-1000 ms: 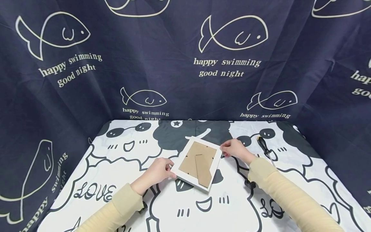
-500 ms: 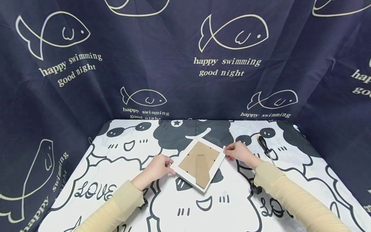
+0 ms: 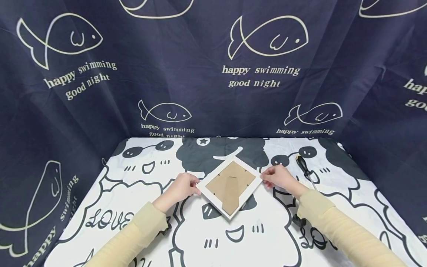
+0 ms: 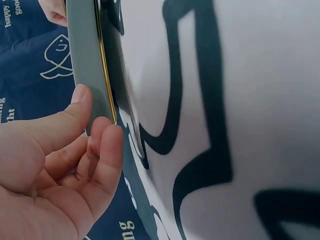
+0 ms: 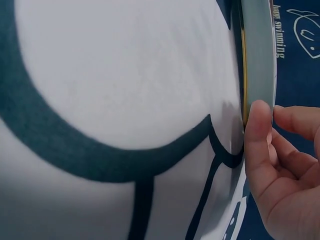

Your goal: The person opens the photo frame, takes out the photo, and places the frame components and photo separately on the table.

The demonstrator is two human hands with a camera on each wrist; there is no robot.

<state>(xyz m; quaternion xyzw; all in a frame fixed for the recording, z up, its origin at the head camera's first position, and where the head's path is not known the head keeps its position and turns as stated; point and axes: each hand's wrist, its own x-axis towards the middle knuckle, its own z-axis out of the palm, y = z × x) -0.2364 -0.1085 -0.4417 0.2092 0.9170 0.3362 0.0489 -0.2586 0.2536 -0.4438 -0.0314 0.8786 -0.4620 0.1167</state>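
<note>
1. Here, a white frame (image 3: 213, 197) is held over the bench (image 3: 263, 246), pinched by left hand (image 3: 182, 185) and right hand (image 3: 281, 177).
2. A brown backing (image 3: 241, 182) is held inside.
3. A screwdriver (image 3: 304, 167) is laid at the bench's right.

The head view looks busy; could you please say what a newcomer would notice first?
Centrally, a white frame, seen from behind, is held by the left grip and right grip. Behind hangs a navy fish-print curtain, and a screwdriver lies on the tablecloth at right.
</note>
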